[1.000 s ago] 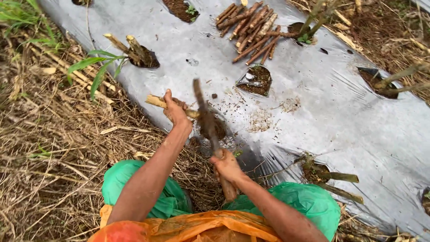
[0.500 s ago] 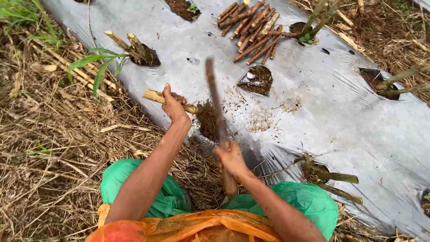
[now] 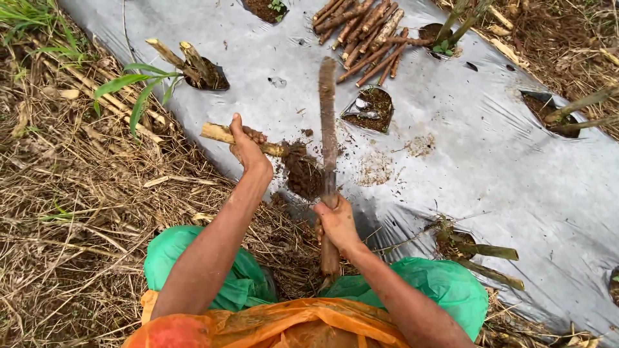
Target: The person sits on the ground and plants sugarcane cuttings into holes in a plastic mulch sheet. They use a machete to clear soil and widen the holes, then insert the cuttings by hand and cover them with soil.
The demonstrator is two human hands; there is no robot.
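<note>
My left hand [image 3: 248,147] grips a pale cut stalk [image 3: 218,133] that lies crosswise, its root end clotted with dark soil [image 3: 303,173] over a hole in the grey plastic sheet [image 3: 451,161]. My right hand [image 3: 336,223] is closed on the wooden handle [image 3: 329,256] of a long rusty blade [image 3: 328,122]. The blade points away from me, raised just right of the soil clump.
A bundle of brown stem cuttings [image 3: 364,35] lies on the sheet at the top. Several soil-filled holes [image 3: 372,108] pierce the sheet, some with cut stalks [image 3: 187,61]. Dry straw [image 3: 77,212] covers the ground to the left. Green and orange plastic [image 3: 258,303] wraps my legs.
The blade has swung from leaning left over the soil clump to pointing straight away, further right and higher. My left hand with the stalk has stayed almost in place.
</note>
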